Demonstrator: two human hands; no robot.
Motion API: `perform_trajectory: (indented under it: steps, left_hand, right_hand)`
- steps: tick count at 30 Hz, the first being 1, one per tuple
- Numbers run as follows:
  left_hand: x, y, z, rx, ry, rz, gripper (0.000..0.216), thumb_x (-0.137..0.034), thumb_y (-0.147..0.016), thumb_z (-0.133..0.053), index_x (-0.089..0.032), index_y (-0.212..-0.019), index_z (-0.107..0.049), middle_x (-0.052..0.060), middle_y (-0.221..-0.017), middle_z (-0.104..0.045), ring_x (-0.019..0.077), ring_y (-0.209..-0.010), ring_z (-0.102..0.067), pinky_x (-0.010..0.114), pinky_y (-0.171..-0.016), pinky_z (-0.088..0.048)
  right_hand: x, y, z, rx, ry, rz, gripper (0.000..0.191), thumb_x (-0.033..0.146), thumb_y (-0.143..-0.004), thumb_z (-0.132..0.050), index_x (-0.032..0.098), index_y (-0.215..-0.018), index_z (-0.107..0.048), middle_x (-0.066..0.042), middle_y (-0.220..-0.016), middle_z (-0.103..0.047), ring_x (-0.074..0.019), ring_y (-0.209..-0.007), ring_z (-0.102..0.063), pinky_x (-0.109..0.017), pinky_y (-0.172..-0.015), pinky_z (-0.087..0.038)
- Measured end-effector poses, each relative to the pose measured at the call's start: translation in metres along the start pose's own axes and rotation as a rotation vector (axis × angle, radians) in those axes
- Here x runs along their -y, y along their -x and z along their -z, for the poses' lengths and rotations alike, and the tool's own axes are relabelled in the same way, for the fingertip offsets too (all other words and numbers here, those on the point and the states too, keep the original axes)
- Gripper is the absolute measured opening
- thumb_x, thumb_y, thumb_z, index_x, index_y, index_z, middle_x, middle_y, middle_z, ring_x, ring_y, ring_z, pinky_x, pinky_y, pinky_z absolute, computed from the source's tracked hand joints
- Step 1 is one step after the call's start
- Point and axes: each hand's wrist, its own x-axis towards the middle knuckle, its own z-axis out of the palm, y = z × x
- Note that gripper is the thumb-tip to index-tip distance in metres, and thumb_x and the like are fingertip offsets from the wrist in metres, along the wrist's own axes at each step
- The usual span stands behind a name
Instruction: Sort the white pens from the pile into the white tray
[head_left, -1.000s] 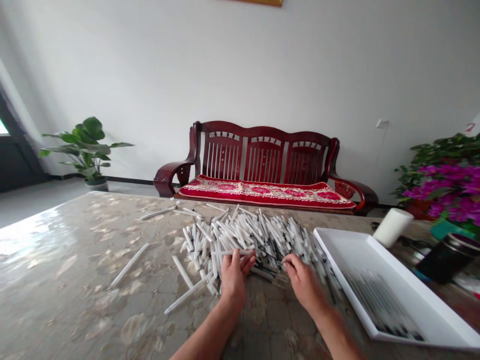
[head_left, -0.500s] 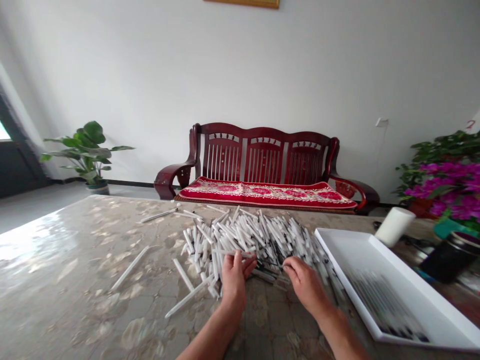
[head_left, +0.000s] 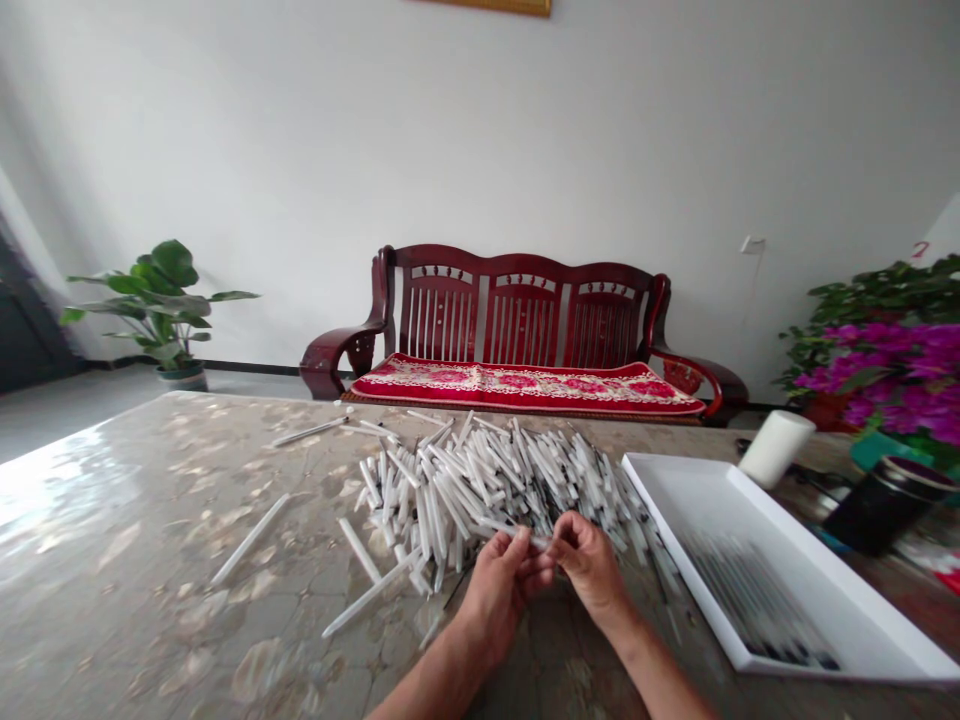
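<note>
My left hand [head_left: 499,590] is closed around a white pen barrel [head_left: 493,524], held at the near edge of a large heap. My right hand [head_left: 591,568] pinches at the right end of that barrel, its fingertips meeting those of the left. Whatever small part sits between the right fingertips is hidden. Just beyond both hands spreads the heap of white pen barrels [head_left: 450,480], with dark pieces mixed in. To the right, a white tray [head_left: 847,600] contains a row of pens [head_left: 757,600], their dark ends toward me.
Loose barrels lie left of the heap, one white barrel [head_left: 251,540] well apart. Behind the tray are a white roll [head_left: 776,448] and a dark cup [head_left: 885,505]. Purple flowers [head_left: 892,370] stand at the right. Beyond the patterned table [head_left: 247,660] is a red wooden bench [head_left: 525,310].
My hands have come together from apart, drawing closer to me. My right hand now meets the barrel's end in my left hand. The view has shifted slightly.
</note>
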Motion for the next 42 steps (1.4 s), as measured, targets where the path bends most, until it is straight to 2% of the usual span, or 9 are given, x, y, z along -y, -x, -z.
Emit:
perform_trajectory:
  steps: [3, 6, 8, 11, 17, 22, 30, 37, 42]
  left_hand:
    - [-0.004, -0.001, 0.0, -0.046, 0.044, -0.059, 0.027, -0.028, -0.077, -0.083, -0.016, -0.075, -0.059, 0.005, -0.072, -0.071, 0.0141, -0.062, -0.071, 0.022, -0.058, -0.059]
    - [-0.01, -0.007, 0.004, -0.147, 0.08, -0.179, 0.028, -0.029, -0.075, -0.084, -0.016, -0.077, -0.059, 0.004, -0.073, -0.071, 0.0146, -0.066, -0.072, 0.021, -0.06, -0.058]
    - [-0.012, -0.012, 0.008, -0.2, 0.088, -0.247, 0.03, -0.03, -0.072, -0.086, -0.017, -0.079, -0.06, 0.002, -0.073, -0.071, 0.0147, -0.067, -0.072, 0.021, -0.06, -0.058]
    - [-0.01, -0.017, 0.012, -0.218, 0.076, -0.306, 0.035, -0.032, -0.066, -0.089, -0.016, -0.084, -0.063, 0.001, -0.074, -0.071, 0.0148, -0.068, -0.072, 0.022, -0.061, -0.058]
    - [-0.005, -0.022, 0.014, -0.22, 0.08, -0.279, 0.033, -0.029, -0.066, -0.089, -0.015, -0.083, -0.064, 0.001, -0.073, -0.071, 0.0146, -0.066, -0.071, 0.022, -0.059, -0.057]
    - [-0.008, -0.024, 0.013, -0.228, 0.084, -0.246, 0.025, -0.023, -0.072, -0.085, -0.015, -0.081, -0.064, 0.001, -0.071, -0.069, 0.0142, -0.064, -0.07, 0.022, -0.059, -0.057]
    - [-0.011, -0.022, 0.011, -0.229, 0.075, -0.22, 0.024, -0.024, -0.076, -0.084, -0.015, -0.082, -0.063, 0.003, -0.071, -0.07, 0.0143, -0.064, -0.071, 0.022, -0.059, -0.058]
    - [-0.012, -0.021, 0.011, -0.234, 0.074, -0.213, 0.019, -0.02, -0.08, -0.08, -0.015, -0.084, -0.062, 0.003, -0.072, -0.07, 0.015, -0.064, -0.072, 0.023, -0.058, -0.058]
    - [-0.011, -0.021, 0.011, -0.237, 0.084, -0.213, 0.019, -0.018, -0.08, -0.079, -0.016, -0.083, -0.061, 0.003, -0.072, -0.071, 0.0149, -0.064, -0.072, 0.023, -0.06, -0.059]
  right_hand:
    - [0.001, -0.002, 0.0, -0.008, 0.092, 0.027, 0.052, 0.075, -0.079, -0.059, 0.022, -0.078, -0.058, 0.005, -0.057, -0.053, -0.0129, -0.051, -0.048, -0.023, -0.05, -0.039]
    - [0.004, -0.005, -0.001, -0.1, 0.412, 0.195, 0.034, 0.051, -0.094, -0.049, 0.022, -0.089, -0.068, -0.003, -0.078, -0.067, -0.0185, -0.073, -0.064, -0.026, -0.067, -0.048]
    - [0.007, -0.008, -0.003, -0.12, 0.681, 0.268, 0.023, 0.031, -0.093, -0.051, 0.025, -0.097, -0.072, -0.005, -0.094, -0.07, -0.02, -0.088, -0.067, -0.026, -0.075, -0.049]
    - [0.012, -0.01, -0.01, -0.06, 0.981, 0.275, 0.031, 0.015, -0.089, -0.053, 0.028, -0.108, -0.073, -0.004, -0.099, -0.069, -0.0192, -0.092, -0.067, -0.025, -0.074, -0.048]
    - [0.018, -0.013, -0.018, -0.007, 1.173, 0.252, 0.022, 0.014, -0.089, -0.061, 0.028, -0.097, -0.074, -0.003, -0.095, -0.067, -0.0198, -0.092, -0.066, -0.025, -0.073, -0.047]
    - [0.016, -0.014, -0.017, -0.017, 1.176, 0.238, 0.02, 0.011, -0.087, -0.061, 0.026, -0.093, -0.072, -0.004, -0.096, -0.068, -0.0218, -0.094, -0.066, -0.027, -0.073, -0.046]
    - [0.008, -0.014, -0.009, -0.057, 1.16, 0.289, 0.018, 0.016, -0.092, -0.054, 0.024, -0.093, -0.069, -0.005, -0.094, -0.071, -0.0204, -0.089, -0.069, -0.027, -0.074, -0.047]
    - [-0.005, -0.014, -0.006, -0.188, 0.628, 0.174, 0.028, 0.033, -0.094, -0.043, 0.022, -0.095, -0.069, -0.006, -0.085, -0.076, -0.0207, -0.077, -0.072, -0.028, -0.067, -0.052]
    - [-0.002, -0.01, -0.012, -0.219, 0.219, 0.075, 0.035, 0.051, -0.084, -0.057, 0.021, -0.094, -0.072, -0.008, -0.084, -0.076, -0.0234, -0.069, -0.072, -0.032, -0.059, -0.057]
